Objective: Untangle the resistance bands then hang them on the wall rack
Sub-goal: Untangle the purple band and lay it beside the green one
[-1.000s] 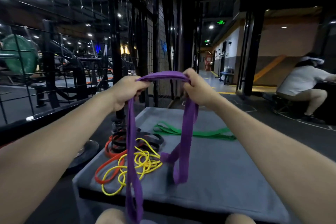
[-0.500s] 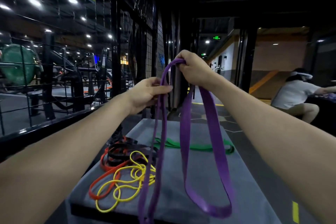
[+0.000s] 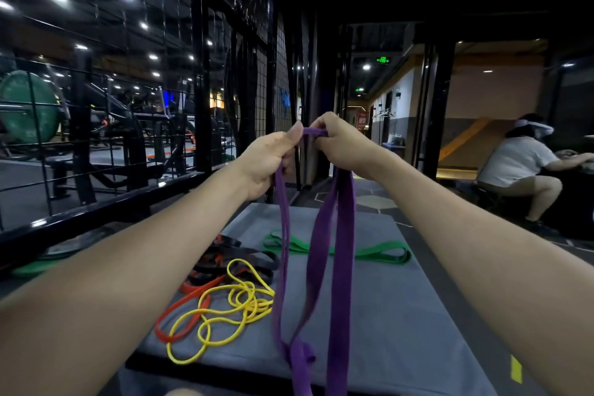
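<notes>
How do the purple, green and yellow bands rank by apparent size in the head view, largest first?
1. purple band, held up by the left hand and right hand; being nearest the camera, it may look bigger than it is.
2. and 3. green band and yellow band: too similar to rank; yellow is coiled.

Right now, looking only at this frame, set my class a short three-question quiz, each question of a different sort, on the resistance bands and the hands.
1. True or false: both hands grip the wide purple rubber band.
2. Which band lies alone at the far side of the grey padded platform? A) thin yellow band B) flat green band C) orange band
3. Fill in: the thin yellow band lies tangled with the orange band and the ____ band.

Key: 1 true: left hand, right hand. 2 B: flat green band. 3 black.
</notes>
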Available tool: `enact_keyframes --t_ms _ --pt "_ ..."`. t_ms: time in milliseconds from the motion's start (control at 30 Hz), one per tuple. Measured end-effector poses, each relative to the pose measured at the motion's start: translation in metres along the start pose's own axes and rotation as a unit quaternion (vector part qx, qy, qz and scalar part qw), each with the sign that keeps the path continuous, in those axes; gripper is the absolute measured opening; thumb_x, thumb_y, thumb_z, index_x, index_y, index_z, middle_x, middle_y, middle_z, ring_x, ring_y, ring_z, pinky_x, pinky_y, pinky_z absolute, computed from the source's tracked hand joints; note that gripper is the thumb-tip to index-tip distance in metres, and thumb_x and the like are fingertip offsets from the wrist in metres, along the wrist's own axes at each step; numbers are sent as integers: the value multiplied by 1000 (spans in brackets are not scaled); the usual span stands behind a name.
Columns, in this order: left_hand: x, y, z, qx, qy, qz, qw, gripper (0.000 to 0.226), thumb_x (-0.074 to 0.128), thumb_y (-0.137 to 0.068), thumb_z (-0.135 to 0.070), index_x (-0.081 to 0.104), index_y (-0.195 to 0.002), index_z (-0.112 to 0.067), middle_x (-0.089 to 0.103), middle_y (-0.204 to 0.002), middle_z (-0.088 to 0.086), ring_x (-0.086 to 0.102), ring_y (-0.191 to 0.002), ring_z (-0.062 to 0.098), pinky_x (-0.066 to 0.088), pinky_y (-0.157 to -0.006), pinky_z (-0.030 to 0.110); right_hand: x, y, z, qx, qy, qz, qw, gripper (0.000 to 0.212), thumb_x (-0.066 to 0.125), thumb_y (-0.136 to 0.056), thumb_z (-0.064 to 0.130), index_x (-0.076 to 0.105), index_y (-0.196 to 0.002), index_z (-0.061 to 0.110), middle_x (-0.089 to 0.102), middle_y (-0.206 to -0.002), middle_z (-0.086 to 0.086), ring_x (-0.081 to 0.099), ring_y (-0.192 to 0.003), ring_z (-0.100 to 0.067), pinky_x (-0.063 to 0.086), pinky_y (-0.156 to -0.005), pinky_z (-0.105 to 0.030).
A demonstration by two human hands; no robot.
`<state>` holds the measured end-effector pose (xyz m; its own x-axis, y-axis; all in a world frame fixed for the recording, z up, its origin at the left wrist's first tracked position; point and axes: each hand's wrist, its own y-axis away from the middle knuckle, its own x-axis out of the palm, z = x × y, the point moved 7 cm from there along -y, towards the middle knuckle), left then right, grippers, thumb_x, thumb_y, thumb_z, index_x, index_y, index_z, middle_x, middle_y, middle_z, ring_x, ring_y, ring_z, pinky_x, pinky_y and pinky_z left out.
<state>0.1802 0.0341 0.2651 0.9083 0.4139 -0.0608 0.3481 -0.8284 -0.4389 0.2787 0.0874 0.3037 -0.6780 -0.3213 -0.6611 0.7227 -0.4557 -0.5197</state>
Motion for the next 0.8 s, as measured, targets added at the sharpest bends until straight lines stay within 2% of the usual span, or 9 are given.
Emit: enact_keyframes --t_ms 133,200,300,400,467,600,667,733,800 --pt "5 -5 -2 9 58 -31 998 27 51 -92 -36 51 -76 -15 42 -44 -12 36 -39 3 36 -47 17 14 5 -23 11 -15 0 1000 10 53 -87 4 48 -87 14 47 -77 -2 48 -71 -17 45 -66 -31" --pt "11 -10 -5 13 84 -40 996 26 52 -93 -33 51 -74 -16 43 -45 -11 36 -40 3 37 -48 17 18 9 -43 33 -43 -5 999 16 57 -85 3 50 -80 16 53 -78 -5 53 -74 -20 49 -70 -32" --pt "17 -23 -7 10 134 -67 989 28 54 -92 -34 51 -69 -18 43 -46 -11 38 -40 3 38 -49 19 24 22 -81 80 -86 -2 993 12 57 -84 0 55 -90 10 60 -85 -10 57 -77 -20 50 -71 -32" --pt "28 -39 -3 -4 183 -94 979 31 58 -89 -36 50 -65 -19 45 -47 -11 40 -44 5 38 -51 19 22 33 -109 100 -100 -20 990 14 53 -86 -3 54 -94 9 63 -83 -6 60 -75 -16 52 -75 -34" --pt "43 -51 0 -7 222 -97 970 30 59 -88 -35 50 -66 -18 47 -45 -11 44 -41 4 39 -50 19 9 34 -118 101 -84 -46 990 16 46 -88 -3 52 -93 11 64 -82 -5 61 -73 -15 52 -71 -29" --pt "80 -77 -9 4 306 -80 949 32 58 -89 -34 47 -64 -18 42 -55 -7 45 -41 5 42 -49 18 -37 28 -129 102 -46 -88 990 20 39 -90 -5 52 -101 5 61 -76 -3 61 -76 -21 51 -76 -38" --pt "94 -91 -15 14 334 -74 939 34 58 -89 -36 47 -62 -18 43 -55 -6 44 -47 7 42 -55 21 -63 23 -133 95 -17 -108 989 22 38 -90 -5 52 -105 2 62 -79 -7 61 -77 -23 52 -77 -40" --pt "101 -103 -17 24 361 -75 929 34 59 -89 -37 48 -63 -18 45 -58 -5 43 -53 10 43 -63 24 -84 19 -134 84 26 -120 989 20 39 -91 -2 52 -103 6 65 -87 -11 63 -79 -23 52 -75 -38" --pt "100 -110 -12 27 386 -84 918 32 60 -88 -37 49 -64 -18 42 -60 -4 41 -55 10 42 -63 25 -92 13 -136 77 59 -112 989 15 41 -92 1 51 -99 10 66 -93 -11 64 -84 -22 52 -71 -30"
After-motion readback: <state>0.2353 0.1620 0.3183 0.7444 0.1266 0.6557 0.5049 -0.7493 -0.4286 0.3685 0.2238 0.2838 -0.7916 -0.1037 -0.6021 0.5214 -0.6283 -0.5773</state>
